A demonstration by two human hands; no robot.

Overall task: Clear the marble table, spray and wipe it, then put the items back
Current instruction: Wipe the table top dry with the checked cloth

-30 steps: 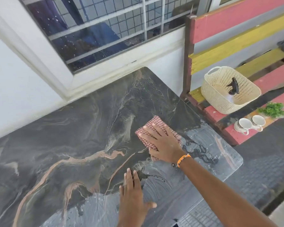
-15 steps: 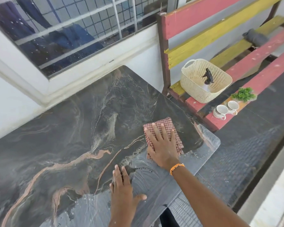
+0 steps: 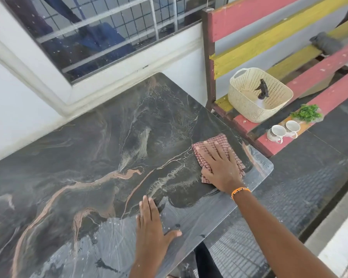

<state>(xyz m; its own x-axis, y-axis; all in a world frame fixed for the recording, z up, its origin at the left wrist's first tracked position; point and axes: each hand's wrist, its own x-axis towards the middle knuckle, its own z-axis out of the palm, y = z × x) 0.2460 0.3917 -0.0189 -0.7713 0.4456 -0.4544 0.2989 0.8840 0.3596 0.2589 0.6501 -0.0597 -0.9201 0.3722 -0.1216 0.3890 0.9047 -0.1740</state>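
Our right grip lies spread, fingers straight, pressing the checked cloth flat on the marble bench near its right corner. Our left grip rests spread and flat on the wet near edge, holding nothing. On the painted slatted seat to the right stand a woven basket with a spray bottle inside, two white cups and a small green plant.

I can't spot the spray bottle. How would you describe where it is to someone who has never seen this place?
Find the red and yellow slatted bench right of the marble table. On its seat sits a cream woven basket; the spray bottle stands inside. Its dark trigger head sets it apart from the two white cups and green plant nearby.
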